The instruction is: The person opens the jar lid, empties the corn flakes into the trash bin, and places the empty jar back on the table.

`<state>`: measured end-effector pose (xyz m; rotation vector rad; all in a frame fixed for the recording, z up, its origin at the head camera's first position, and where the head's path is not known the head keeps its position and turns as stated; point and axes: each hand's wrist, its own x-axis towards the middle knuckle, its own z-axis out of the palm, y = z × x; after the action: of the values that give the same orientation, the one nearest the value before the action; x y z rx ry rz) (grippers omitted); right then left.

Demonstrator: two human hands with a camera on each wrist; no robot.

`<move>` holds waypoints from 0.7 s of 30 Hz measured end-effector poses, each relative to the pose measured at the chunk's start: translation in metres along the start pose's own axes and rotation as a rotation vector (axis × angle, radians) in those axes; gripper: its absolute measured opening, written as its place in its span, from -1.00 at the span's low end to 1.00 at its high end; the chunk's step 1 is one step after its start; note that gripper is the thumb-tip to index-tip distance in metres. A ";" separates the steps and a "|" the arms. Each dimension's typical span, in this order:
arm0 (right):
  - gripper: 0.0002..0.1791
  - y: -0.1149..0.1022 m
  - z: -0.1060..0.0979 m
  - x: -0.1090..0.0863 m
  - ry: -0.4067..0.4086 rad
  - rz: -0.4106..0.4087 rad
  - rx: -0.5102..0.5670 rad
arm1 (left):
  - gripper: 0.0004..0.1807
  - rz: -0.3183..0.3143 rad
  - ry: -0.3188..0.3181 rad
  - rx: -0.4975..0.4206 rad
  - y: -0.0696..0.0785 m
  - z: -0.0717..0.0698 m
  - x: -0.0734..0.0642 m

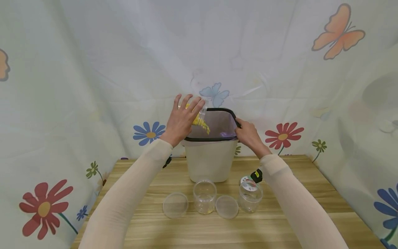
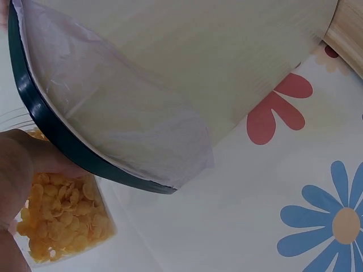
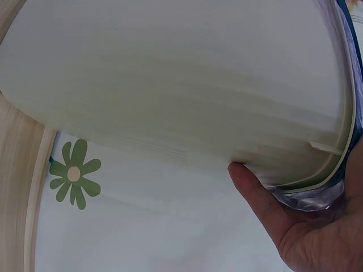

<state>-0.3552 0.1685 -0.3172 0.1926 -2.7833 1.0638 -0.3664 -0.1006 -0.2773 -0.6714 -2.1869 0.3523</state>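
My left hand [image 1: 180,125] grips a clear plastic jar [image 1: 203,111], tilted over the left side of a white trash bin [image 1: 211,160]. Yellow flakes [image 1: 204,126] spill from its mouth into the bin, and more flakes [image 2: 65,218] fill the jar in the left wrist view. A pale liner lies inside the bin and folds over its dark rim [image 1: 214,139]. On the opposite side, my right hand [image 1: 247,134] holds the bin by that rim. The right wrist view shows the thumb of the hand [image 3: 323,241] against the bin's outer wall [image 3: 170,85].
Before the bin, two uncapped clear jars [image 1: 205,199] [image 1: 250,199] stand on the wooden table [image 1: 192,231]. Two clear round lids [image 1: 175,205] [image 1: 227,207] lie beside them. A round printed lid or label [image 1: 248,183] shows by the right jar. Flower-printed cloth [image 1: 149,69] surrounds the table.
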 end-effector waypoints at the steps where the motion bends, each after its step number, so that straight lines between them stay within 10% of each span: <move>1: -0.32 0.000 0.000 0.000 0.001 -0.001 0.000 | -0.01 0.003 0.000 0.005 0.000 0.000 0.000; 21: -0.33 0.002 0.002 0.006 0.000 0.003 0.007 | -0.03 0.059 -0.027 0.103 -0.001 0.003 0.002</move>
<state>-0.3617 0.1686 -0.3184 0.1897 -2.7813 1.0742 -0.3702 -0.1003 -0.2773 -0.6782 -2.1615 0.5041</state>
